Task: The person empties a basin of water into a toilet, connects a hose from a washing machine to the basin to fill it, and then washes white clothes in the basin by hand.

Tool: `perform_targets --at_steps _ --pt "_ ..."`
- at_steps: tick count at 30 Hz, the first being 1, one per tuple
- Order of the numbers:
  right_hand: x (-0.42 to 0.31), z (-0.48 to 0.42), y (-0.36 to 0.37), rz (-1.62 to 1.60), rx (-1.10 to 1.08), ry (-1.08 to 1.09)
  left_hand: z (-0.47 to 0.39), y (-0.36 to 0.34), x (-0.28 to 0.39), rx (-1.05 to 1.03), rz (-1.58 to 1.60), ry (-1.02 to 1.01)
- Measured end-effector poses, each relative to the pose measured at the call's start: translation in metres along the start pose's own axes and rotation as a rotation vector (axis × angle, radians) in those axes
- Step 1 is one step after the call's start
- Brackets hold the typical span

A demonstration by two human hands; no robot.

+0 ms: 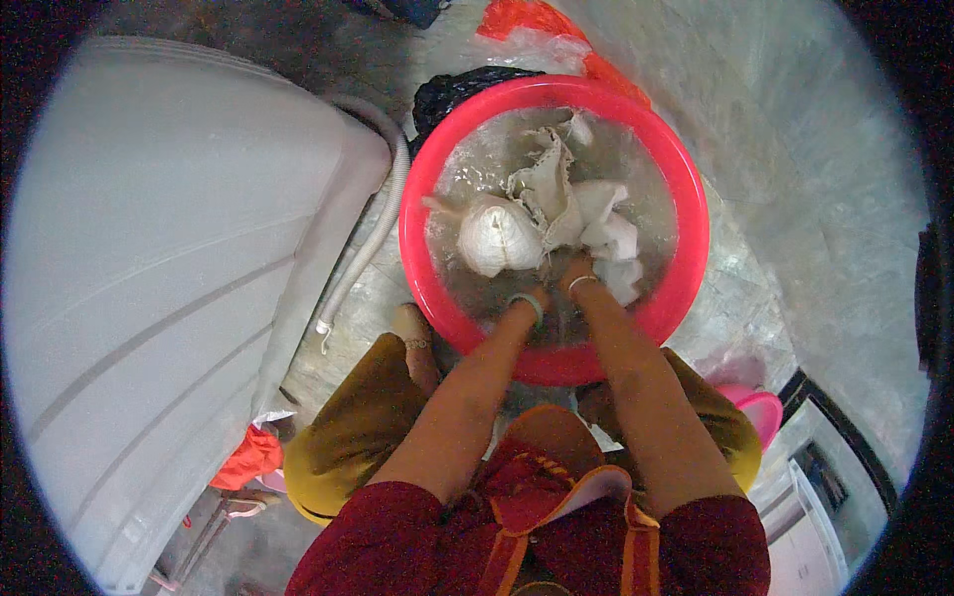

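A round pink-red plastic basin of cloudy water sits on the floor between my knees. Wet off-white cloth lies in it, crumpled and partly above the surface. On the left the cloth bulges into a rounded, air-filled lump; paler folds show on the right. Both my arms reach over the near rim. My left hand, with a greenish bangle at its wrist, is mostly under the water. Just to its right, my right hand, wearing a pale bangle, is near the cloth's lower edge. The murky water hides the fingers of both hands.
A large grey-white plastic appliance body fills the left, with a ribbed drain hose beside it. Behind the basin lie a black plastic bag and an orange-red bag. A pink plastic container stands by my right knee.
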State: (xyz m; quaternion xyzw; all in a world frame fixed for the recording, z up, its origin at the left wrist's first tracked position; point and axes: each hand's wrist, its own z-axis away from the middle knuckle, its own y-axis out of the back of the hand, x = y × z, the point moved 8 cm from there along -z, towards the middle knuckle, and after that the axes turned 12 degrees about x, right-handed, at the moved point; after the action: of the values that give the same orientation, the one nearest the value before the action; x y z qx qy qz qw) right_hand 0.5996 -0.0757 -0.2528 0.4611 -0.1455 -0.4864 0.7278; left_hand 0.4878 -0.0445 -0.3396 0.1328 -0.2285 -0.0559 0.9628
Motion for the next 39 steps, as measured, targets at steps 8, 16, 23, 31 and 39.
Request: perform_targets --at_steps 8,16,23,31,39 --pt "-0.002 -0.024 0.004 0.051 -0.115 0.166 -0.005 0.059 0.013 0.242 -0.131 -0.293" --pt "-0.033 0.04 0.058 -0.191 -0.122 0.356 0.096 0.089 0.111 0.437 -0.951 -0.888" --pt "-0.096 0.172 0.238 -0.249 0.222 0.517 0.233 0.179 0.182 0.026 0.654 -0.434" --pt "-0.1 0.254 0.316 -0.916 0.56 0.573 0.374 0.214 0.267 -0.045 0.706 -0.718" --pt "-0.032 0.239 0.331 -1.396 0.691 0.202 0.43 0.209 0.31 -0.098 0.661 -0.959"
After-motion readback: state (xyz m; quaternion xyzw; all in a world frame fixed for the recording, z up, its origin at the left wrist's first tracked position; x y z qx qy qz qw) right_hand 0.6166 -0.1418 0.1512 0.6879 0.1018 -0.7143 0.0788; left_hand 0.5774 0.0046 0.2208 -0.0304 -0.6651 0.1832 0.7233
